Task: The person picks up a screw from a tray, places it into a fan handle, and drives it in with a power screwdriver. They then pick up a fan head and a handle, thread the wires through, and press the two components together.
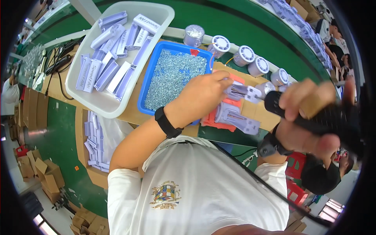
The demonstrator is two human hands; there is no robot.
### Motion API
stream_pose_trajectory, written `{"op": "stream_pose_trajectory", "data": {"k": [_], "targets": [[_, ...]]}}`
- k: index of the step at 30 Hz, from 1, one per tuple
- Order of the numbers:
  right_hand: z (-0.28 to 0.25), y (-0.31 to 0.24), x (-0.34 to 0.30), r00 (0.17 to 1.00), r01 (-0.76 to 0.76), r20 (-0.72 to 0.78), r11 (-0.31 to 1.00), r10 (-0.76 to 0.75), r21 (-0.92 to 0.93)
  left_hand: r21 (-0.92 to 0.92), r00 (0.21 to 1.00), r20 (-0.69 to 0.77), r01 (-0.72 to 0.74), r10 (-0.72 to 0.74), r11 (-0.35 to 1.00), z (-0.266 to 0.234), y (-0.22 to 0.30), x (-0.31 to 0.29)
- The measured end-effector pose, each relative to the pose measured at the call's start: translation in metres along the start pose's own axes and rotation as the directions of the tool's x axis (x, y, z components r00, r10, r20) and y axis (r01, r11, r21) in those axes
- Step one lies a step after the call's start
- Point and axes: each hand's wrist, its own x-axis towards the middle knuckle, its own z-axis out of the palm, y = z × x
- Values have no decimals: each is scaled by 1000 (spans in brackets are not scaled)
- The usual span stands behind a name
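Observation:
My left hand, with a black band at the wrist, reaches over the right edge of the blue tray. Its fingers are closed at the end of a lavender plastic housing, which lies on a reddish-orange pad. Beside it, a second similar housing rests partly on the same pad. My right hand is wrapped round a black electric screwdriver, slightly smeared by motion. The screwdriver's front end points at the first housing; whether its bit touches a screw cannot be made out.
Small screws fill the blue tray. Left of it stands a grey-white bin of lavender covers. Several round fan units line the far edge near a green conveyor. An open carton holds more lavender parts.

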Motion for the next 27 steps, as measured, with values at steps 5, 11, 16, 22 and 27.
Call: {"op": "stream_pose_trajectory", "data": {"k": [5,11,16,22,27], "targets": [[-43,-89,5,975,194,-123,980,-186,52,-29,1000,0,8,-8,1000,-3,0,2],[-60,-153,-27,866,71,-222,549,-448,-833,-22,998,-58,-24,22,999,-21,10,-2],[-110,-147,-115,829,-494,-431,104,356,-863,-70,996,-53,71,-75,995,-38,30,-41],[-170,-86,-191,782,-396,-320,30,535,-918,31,997,-81,24,-21,999,-24,32,-65],[-176,-82,-188,708,-320,-257,-25,658,-947,35,998,-67,-1,3,999,-9,32,-62]]}}
